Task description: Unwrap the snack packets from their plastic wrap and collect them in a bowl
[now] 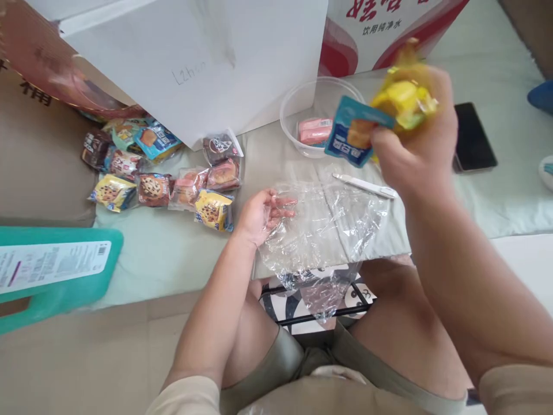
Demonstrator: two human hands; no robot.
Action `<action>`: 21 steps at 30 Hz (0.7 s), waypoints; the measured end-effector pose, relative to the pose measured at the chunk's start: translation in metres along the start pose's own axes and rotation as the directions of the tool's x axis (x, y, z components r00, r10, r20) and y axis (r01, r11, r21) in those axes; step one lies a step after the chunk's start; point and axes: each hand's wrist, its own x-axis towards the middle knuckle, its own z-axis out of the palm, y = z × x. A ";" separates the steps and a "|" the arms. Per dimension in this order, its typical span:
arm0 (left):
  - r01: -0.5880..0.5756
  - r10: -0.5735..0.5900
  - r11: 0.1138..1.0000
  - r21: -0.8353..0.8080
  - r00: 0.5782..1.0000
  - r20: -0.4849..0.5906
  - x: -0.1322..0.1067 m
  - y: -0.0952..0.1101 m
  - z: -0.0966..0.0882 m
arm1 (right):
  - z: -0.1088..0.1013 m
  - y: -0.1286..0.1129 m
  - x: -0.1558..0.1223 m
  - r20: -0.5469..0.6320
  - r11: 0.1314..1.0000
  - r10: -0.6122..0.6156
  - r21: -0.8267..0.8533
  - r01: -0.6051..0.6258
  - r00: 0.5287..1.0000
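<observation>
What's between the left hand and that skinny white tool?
In the head view, crinkly clear plastic lies between the left hand and the skinny white tool.

Over on the cloth-topped, pale green desk [151, 253] sit a white box [194, 63], a red-and-white carton [345, 52], wrapped snacks [155, 189], a clear tub [290, 129], a slim white tool [365, 185], crumpled clear plastic [311, 230] overhanging the edge, and a black phone [475, 138].

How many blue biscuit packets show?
2: a blue plastic biscuit packet in the right hand, another blue packet in the wrapped-snack pile by the big white box. More may lie hidden.
</observation>
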 end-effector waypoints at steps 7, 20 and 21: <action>0.006 -0.007 1.000 0.020 0.999 0.033 0.005 0.001 -0.003 | 0.015 -0.015 0.078 0.096 0.976 -0.044 -0.207 0.063 0.994; 0.021 -0.060 0.990 0.137 0.955 0.289 0.005 0.007 -0.014 | -0.008 -0.006 0.014 0.190 0.983 -0.083 0.175 0.049 0.978; 0.009 -0.065 0.987 0.162 0.937 0.342 0.005 0.007 -0.017 | -0.011 -0.001 -0.008 0.200 0.945 -0.106 0.324 0.036 0.974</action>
